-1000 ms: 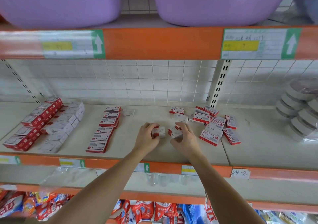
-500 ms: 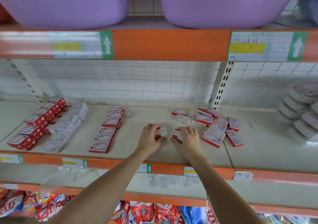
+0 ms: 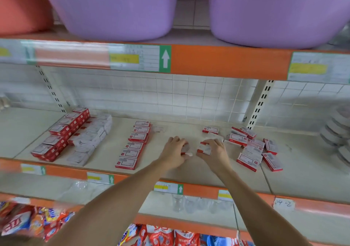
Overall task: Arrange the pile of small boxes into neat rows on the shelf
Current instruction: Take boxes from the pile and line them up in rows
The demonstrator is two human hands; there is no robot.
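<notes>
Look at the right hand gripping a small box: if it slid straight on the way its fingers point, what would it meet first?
Probably the left hand and the box it holds. The right hand, gripping its own box, points left and slightly toward the back wall; only bare shelf lies between them.

Bare shelf [image 3: 166, 130] between neat row [image 3: 133, 147] and pile [image 3: 251, 147]

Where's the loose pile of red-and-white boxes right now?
Head view: the loose pile of small red-and-white cardboard boxes lies right of centre on the beige middle shelf, just right of the right hand, below the slotted upright.
</notes>
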